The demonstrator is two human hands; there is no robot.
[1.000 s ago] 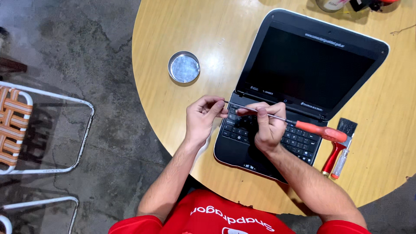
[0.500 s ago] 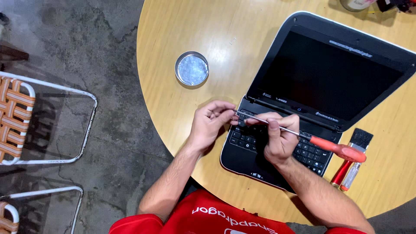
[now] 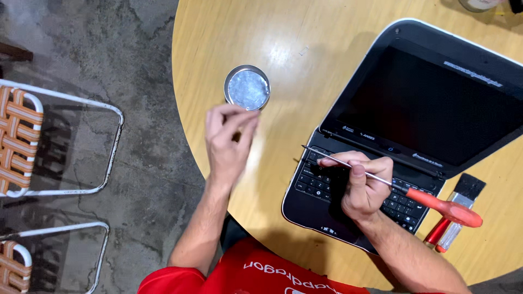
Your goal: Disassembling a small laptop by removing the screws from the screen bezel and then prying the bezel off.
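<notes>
One of the hands, the left hand [image 3: 227, 142] (fingers pinched), has left the laptop [image 3: 348, 190] for the tin [image 3: 247, 87].

The scene is bright and evenly lit from above. A soft white glare patch sits on the glossy round bench [image 3: 283, 54] just right of the small metal tin [image 3: 247, 88], whose inside shines pale. The dark laptop screen [image 3: 436, 103] shows almost no reflection. Short, soft shadows lie under the left hand [image 3: 227, 142] and around the right hand [image 3: 364, 188]. The concrete floor [image 3: 81, 49] is dimmer. Focus is sharp throughout, with slight wide-angle bending at the edges.
</notes>
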